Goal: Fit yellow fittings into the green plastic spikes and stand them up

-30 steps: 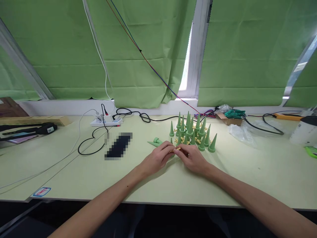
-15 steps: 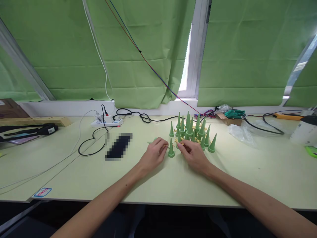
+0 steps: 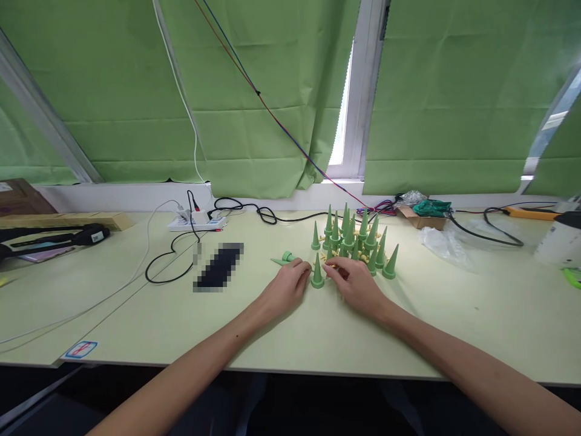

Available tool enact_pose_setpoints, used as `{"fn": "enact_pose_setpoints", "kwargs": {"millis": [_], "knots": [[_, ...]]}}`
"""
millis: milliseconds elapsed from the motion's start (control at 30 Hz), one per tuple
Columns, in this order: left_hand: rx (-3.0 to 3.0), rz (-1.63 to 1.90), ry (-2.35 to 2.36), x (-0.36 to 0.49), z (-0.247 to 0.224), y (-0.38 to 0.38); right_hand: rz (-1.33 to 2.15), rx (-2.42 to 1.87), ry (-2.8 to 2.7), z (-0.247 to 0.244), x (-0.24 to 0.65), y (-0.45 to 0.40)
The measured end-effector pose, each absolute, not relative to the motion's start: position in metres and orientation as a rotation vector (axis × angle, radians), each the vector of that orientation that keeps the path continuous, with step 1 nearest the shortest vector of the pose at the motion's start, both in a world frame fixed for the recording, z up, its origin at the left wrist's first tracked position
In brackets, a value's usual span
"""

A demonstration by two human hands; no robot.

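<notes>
A green cone-shaped spike (image 3: pixel 317 274) stands upright on the table between my hands. My left hand (image 3: pixel 287 286) is closed, its fingertips pinched just left of that spike; what they hold, if anything, is hidden. Right of the spike, my right hand (image 3: pixel 356 283) also pinches, with a bit of yellow showing at its fingertips that I cannot make out. Behind it several more green spikes (image 3: pixel 348 233) stand point up in a cluster, small yellow pieces (image 3: pixel 363 258) lying among them. Beyond my left hand a loose green spike (image 3: pixel 279 261) lies on its side near a green cap (image 3: pixel 287 256).
A pixelated dark object (image 3: pixel 220 266) lies to the left. Behind it are a white power strip (image 3: pixel 195 222) and a black cable (image 3: pixel 169 282). At the back right sit a small cardboard box (image 3: pixel 424 219), clear plastic (image 3: pixel 445 247) and a white container (image 3: pixel 559 242).
My left hand has turned slightly and shifted a little right, uncovering the green cap behind it. My right hand stays almost in place. The whole view has shifted slightly.
</notes>
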State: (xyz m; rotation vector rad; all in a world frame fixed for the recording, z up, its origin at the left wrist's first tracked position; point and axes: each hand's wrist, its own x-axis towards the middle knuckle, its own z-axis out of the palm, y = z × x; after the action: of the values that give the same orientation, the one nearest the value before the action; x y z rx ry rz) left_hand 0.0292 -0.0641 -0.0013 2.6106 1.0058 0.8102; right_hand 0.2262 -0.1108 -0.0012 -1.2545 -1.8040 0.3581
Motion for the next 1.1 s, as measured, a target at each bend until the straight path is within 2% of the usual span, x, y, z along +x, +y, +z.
{"fn": "enact_pose_setpoints", "kwargs": {"millis": [133,433,833,1100], "knots": [[2.542,0.928,0.987,0.032,0.005,-0.070,0.415,-1.253,-1.780,-0.001,0.226,-0.111],[2.427,0.830,0.972,0.040,0.000,-0.070,0.537,-1.239,-1.727,-0.001,0.225,-0.113],[1.878,0.889,0.877,0.034,0.006,-0.068,0.383,-1.201,-1.809,-0.005,0.227,-0.110],[1.828,0.951,0.837,0.036,0.009,-0.068,0.401,-1.178,-1.840,-0.005,0.227,-0.109]]}}
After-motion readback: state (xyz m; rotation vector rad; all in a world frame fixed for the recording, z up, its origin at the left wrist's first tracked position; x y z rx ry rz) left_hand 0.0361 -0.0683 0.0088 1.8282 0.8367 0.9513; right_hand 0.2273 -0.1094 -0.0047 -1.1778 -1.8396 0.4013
